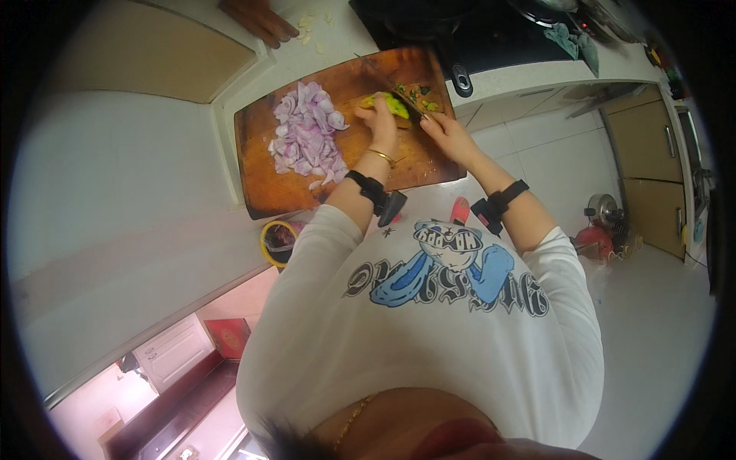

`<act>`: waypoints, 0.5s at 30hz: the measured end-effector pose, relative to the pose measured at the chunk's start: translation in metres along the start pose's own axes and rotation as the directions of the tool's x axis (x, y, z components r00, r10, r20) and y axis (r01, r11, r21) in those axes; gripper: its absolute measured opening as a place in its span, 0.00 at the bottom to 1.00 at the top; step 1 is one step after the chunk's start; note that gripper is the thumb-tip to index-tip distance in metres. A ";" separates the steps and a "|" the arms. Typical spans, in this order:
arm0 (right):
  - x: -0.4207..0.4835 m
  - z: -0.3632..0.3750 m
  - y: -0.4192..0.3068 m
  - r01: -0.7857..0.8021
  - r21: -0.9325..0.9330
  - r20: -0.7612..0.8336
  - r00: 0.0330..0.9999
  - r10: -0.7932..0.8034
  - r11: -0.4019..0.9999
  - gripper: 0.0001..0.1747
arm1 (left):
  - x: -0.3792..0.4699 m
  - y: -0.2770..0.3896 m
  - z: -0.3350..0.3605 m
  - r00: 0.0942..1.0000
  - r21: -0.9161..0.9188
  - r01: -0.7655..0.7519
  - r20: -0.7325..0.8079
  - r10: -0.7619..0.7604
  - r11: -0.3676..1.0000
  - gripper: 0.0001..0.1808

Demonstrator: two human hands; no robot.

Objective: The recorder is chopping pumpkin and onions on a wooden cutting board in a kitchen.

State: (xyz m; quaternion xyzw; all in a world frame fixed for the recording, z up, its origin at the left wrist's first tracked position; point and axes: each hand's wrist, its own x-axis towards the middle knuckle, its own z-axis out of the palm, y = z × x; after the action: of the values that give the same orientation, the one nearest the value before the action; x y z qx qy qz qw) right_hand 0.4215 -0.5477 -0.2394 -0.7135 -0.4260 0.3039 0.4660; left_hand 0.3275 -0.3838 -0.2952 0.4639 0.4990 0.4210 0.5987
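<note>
My left hand (383, 125) presses curled fingers on a bright green vegetable (395, 106), perhaps a green pepper, on a wooden cutting board (261, 192). In my right hand (451, 137) is the handle of a kitchen knife (384, 80). Its blade slants toward the board's far edge, just right of the green vegetable. Small cut green pieces (428, 105) lie on the board beyond the blade. Left of my left hand spreads a large pile of cut red onion (307, 135).
Peeled garlic pieces (306, 29) lie on the counter beside what looks like another person's hand (261, 22). Beyond the board is a black cooktop (517, 43), with a pan handle (462, 80) projecting from it. A yellow-rimmed bin (270, 227) stands below the board's left side.
</note>
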 end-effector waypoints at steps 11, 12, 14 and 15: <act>-0.056 -0.004 -0.052 0.030 -0.084 0.172 0.985 -0.015 0.996 0.30 | 0.107 -0.085 -0.046 0.971 -0.472 0.147 0.234 -0.037 0.869 0.27; -0.056 -0.004 -0.050 0.039 -0.093 0.156 0.987 -0.024 0.995 0.30 | 0.107 -0.087 -0.042 0.968 -0.467 0.159 0.248 -0.044 0.870 0.27; -0.055 -0.004 -0.044 0.038 -0.105 0.130 0.991 -0.024 0.994 0.30 | 0.110 -0.088 -0.039 0.812 -0.719 0.480 0.580 0.055 0.502 0.25; -0.055 0.000 -0.042 0.071 -0.131 0.116 0.992 -0.056 0.989 0.30 | 0.116 -0.092 -0.044 0.815 -0.722 0.475 0.577 0.057 0.503 0.25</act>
State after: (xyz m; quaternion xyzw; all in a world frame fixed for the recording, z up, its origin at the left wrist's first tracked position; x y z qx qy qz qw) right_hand 0.3830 -0.5882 -0.1988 -0.7112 -0.4934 0.2988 0.4018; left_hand 0.3047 -0.2855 -0.4118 0.1456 0.1010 0.3821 0.9070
